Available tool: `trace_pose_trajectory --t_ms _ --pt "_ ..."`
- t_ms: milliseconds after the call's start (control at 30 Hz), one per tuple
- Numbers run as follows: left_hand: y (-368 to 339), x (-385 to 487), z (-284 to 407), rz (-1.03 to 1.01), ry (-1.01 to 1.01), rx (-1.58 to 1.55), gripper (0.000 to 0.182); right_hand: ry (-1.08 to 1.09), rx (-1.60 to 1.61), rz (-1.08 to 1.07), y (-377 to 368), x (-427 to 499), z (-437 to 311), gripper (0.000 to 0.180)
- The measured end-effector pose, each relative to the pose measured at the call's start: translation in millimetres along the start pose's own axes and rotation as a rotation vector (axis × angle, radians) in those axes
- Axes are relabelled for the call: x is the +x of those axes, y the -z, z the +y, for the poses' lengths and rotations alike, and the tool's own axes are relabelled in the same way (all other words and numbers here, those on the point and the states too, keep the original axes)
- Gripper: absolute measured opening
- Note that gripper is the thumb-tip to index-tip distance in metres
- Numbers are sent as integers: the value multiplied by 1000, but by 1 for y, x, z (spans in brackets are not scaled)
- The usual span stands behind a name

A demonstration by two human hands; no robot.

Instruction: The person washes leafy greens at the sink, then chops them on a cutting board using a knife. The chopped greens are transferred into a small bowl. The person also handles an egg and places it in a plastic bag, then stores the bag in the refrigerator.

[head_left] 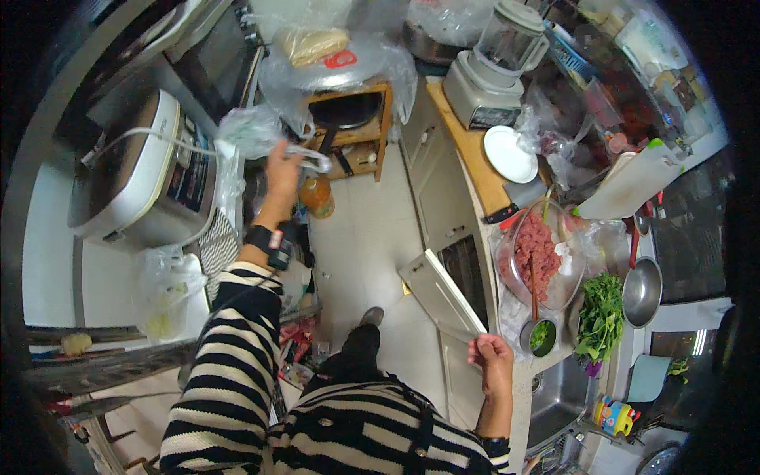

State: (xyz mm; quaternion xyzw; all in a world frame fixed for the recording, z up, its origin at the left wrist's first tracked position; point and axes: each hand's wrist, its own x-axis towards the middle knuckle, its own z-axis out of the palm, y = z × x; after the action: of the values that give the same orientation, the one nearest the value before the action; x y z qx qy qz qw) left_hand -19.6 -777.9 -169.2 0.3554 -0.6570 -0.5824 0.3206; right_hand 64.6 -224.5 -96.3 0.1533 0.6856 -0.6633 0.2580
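My left hand (pixel 281 181) reaches out over the left counter, its fingers closed on a thin plastic bag (pixel 252 132). The bag's white handle loop sticks out to the right of the fingers, and its contents are unclear. On the right, my right hand (pixel 494 359) has its fingers curled at the top corner of a white cabinet door (pixel 446 291). That door stands swung out from the base cabinet, with a dark opening behind it. On the counter beyond lies a glass bowl (pixel 571 285) of raw minced meat (pixel 537 252) with chopsticks (pixel 534 288) in it.
A metal cup of chopped greens (pixel 540 337), leafy greens (pixel 599 320) and a sink (pixel 561 398) are at right. A cleaver (pixel 525 191) lies near a white plate (pixel 510 154) and blender (pixel 493 71). An orange-filled bottle (pixel 317 196) stands on the floor; a rice cooker (pixel 148 172) is left.
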Motion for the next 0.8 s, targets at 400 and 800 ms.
trace_pose_trajectory --t_ms 400,800 --pt "18 -392 -30 -1188 46 -137 32 395 -453 -327 -28 41 73 78" --pt "169 -532 -93 -257 -58 594 73 -471 -65 -916 -112 -57 242 23"
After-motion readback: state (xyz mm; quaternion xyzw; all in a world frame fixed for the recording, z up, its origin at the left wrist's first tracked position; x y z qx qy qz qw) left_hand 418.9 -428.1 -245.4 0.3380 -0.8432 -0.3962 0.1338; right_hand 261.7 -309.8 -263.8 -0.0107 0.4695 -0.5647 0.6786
